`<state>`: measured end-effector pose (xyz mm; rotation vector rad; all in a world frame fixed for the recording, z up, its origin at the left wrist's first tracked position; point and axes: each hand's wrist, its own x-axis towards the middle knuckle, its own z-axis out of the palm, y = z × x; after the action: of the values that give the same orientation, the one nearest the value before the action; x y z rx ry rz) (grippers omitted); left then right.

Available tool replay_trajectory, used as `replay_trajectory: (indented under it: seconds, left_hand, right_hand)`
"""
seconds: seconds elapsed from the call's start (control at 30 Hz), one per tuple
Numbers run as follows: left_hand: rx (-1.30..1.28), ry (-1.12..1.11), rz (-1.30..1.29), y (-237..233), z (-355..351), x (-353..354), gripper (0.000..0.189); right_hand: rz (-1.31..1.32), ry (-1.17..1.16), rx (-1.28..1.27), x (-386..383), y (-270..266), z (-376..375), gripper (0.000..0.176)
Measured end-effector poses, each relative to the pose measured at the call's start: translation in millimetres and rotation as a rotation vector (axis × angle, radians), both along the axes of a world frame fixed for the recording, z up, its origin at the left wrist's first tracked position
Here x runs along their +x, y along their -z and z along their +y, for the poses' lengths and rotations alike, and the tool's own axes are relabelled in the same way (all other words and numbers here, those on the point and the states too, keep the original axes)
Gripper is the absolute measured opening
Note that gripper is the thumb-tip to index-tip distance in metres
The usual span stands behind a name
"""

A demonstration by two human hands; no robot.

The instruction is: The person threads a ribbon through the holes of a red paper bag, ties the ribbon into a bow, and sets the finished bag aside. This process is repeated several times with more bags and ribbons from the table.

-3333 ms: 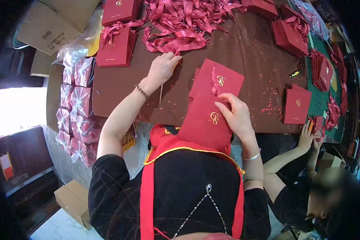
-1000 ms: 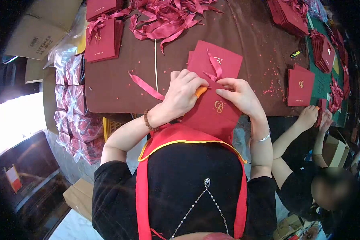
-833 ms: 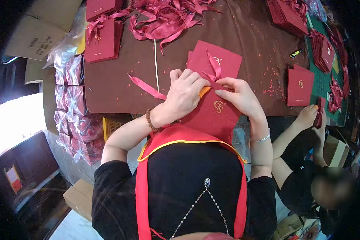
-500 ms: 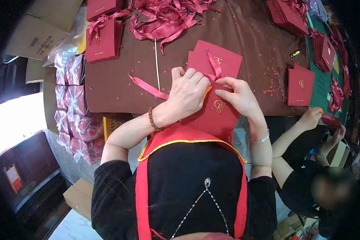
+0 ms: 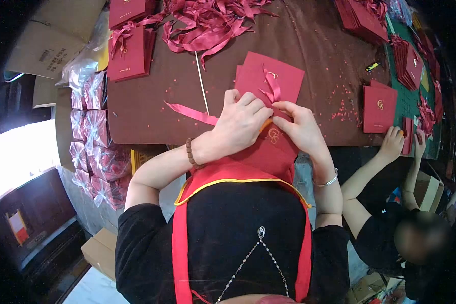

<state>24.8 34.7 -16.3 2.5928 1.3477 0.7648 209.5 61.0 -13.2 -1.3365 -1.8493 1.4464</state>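
A dark red paper bag (image 5: 274, 148) with a gold emblem lies in front of me at the table's edge. My left hand (image 5: 242, 121) is closed over its upper left part, a strip of orange showing by the fingers. The tail of a red ribbon (image 5: 192, 114) sticks out to the left from under this hand. My right hand (image 5: 303, 129) pinches thumb and forefinger together at the ribbon near the bag's top edge; the exact grip is partly hidden. Just beyond, another red bag (image 5: 289, 76) lies flat, a short ribbon piece (image 5: 271, 83) over it.
Loose red ribbons (image 5: 207, 25) heap at the back of the brown-covered table (image 5: 157, 106). A white stick (image 5: 201, 83) lies nearby. Stacked red bags (image 5: 126, 55) stand left, more bags (image 5: 380, 109) right. Wrapped bundles (image 5: 97, 126) pile beside the table. A co-worker's hand (image 5: 391, 144) works at right.
Both my hands stay at the bag, with only small shifts of the fingers. The co-worker's hands have moved up to the table's edge with a red item.
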Motion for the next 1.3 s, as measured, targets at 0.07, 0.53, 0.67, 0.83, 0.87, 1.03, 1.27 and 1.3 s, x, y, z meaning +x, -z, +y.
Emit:
replay_trajectory:
  seconds: [0.07, 0.53, 0.67, 0.83, 0.87, 1.03, 1.27, 1.3]
  left_hand:
    - [-0.031, 0.012, 0.003, -0.9, 3.5, -6.1, 0.016]
    - [-0.889, 0.169, 0.062, -34.9, 67.1, -20.1, 0.024]
    - [-1.036, 0.272, 0.169, -37.0, 87.7, -17.4, 0.024]
    - [-1.044, 0.585, 0.082, -22.1, 97.1, -21.1, 0.024]
    - [-1.056, 0.491, 0.23, -36.8, 95.0, -18.2, 0.024]
    - [-1.24, 0.674, 0.151, -17.4, 110.8, -23.2, 0.027]
    - [-1.392, 0.848, 0.062, -5.4, 115.9, -22.5, 0.023]
    - [-1.413, 0.895, 0.022, -4.1, 115.1, -22.7, 0.023]
  right_hand:
    - [0.024, -0.012, -0.033, -2.3, 0.9, -0.8, 0.03]
    - [-0.085, -0.033, 0.18, -10.9, -10.9, -12.7, 0.023]
    - [-0.049, -0.013, 0.202, -11.2, -14.4, -15.4, 0.021]
    - [-0.048, -0.018, 0.236, -14.2, -21.0, -17.2, 0.019]
    - [-0.07, -0.028, 0.263, -15.5, -21.7, -17.2, 0.018]
    - [-0.111, -0.068, 0.379, -19.1, -22.4, -17.2, 0.017]
    - [-0.14, -0.078, 0.338, -18.7, -25.9, -17.7, 0.019]
    - [-0.128, -0.089, 0.334, -18.9, -25.6, -18.1, 0.018]
